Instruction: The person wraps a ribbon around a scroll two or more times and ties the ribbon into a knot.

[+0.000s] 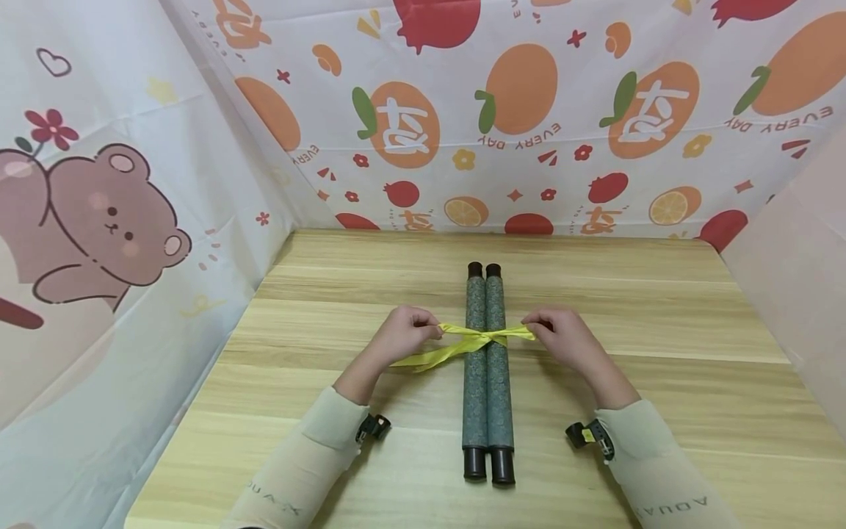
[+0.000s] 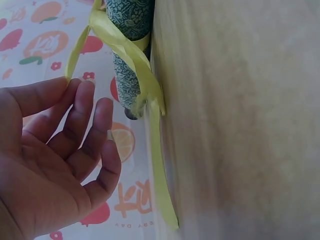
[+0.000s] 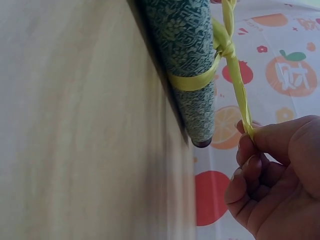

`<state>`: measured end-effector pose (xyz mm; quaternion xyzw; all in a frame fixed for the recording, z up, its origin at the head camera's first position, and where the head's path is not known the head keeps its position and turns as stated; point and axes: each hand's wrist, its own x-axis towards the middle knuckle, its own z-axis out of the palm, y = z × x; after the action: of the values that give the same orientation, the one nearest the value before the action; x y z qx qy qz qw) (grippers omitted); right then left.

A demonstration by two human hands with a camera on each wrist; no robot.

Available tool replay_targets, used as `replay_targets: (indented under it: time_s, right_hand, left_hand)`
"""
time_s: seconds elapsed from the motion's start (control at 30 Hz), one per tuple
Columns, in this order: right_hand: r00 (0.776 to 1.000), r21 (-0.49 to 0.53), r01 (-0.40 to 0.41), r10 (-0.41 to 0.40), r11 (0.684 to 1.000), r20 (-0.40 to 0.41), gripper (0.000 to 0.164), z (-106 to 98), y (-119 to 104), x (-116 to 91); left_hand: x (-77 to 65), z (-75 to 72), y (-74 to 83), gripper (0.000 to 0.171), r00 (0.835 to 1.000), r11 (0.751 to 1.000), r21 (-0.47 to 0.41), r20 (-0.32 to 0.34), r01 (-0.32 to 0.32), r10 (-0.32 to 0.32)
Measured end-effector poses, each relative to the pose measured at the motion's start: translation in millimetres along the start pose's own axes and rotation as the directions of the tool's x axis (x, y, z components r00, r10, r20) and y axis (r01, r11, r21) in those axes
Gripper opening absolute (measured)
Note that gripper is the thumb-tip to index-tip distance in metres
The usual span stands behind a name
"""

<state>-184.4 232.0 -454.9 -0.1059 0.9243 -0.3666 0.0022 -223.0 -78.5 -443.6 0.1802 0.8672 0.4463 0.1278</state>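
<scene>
Two green patterned scrolls [image 1: 475, 397] with dark end knobs lie side by side on the wooden table. A yellow ribbon [image 1: 463, 344] goes round both and is knotted on top near their middle. My left hand [image 1: 405, 334] pinches one loop of the ribbon between thumb and forefinger, left of the scrolls; its other fingers are loosely bent in the left wrist view. On the other side my right hand [image 1: 562, 336] pinches the ribbon with thumb and forefinger. Loose ribbon tails [image 2: 159, 175] hang to the left, down onto the table.
The wooden table [image 1: 317, 294] spreads out around the scrolls. A fruit-printed cloth [image 1: 456, 176] stands behind it, and a bear-printed cloth [image 1: 112, 213] hangs along the left side. A small black camera [image 1: 374, 427] sits on the left wrist, another [image 1: 581, 435] on the right.
</scene>
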Motion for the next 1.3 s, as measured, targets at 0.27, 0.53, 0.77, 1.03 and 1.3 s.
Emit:
replay_targets:
  time_s: [0.27,0.53,0.77,1.03,1.3]
  right_hand:
    - [0.999,-0.008,-0.042,0.042,0.999,-0.001,0.019,3,10,-3]
    - [0.997,-0.005,-0.077,0.077,0.997,0.008,0.019,4,19,-5]
    - [0.994,-0.004,-0.107,0.107,0.994,0.032,0.020,3,20,-7]
    - [0.992,-0.001,-0.125,0.125,0.992,0.033,0.020,3,22,-8]
    - [0.990,-0.004,-0.138,0.138,0.990,0.032,0.019,3,28,-9]
  left_hand:
    - [-0.7,-2.8,-1.7,0.015,0.999,0.999,0.001,0.020,0.042,-0.042]
    - [1.3,-2.4,-3.5,0.015,0.995,0.995,0.046,0.021,0.094,-0.095]
    - [1.8,-2.8,-3.3,0.015,0.992,0.987,0.105,-0.004,0.123,-0.124]
    - [3.2,-5.5,-3.4,0.014,0.991,0.977,0.165,-0.005,0.132,-0.133]
    - [4.2,-5.8,-2.3,0.013,0.988,0.970,0.192,-0.018,0.151,-0.150]
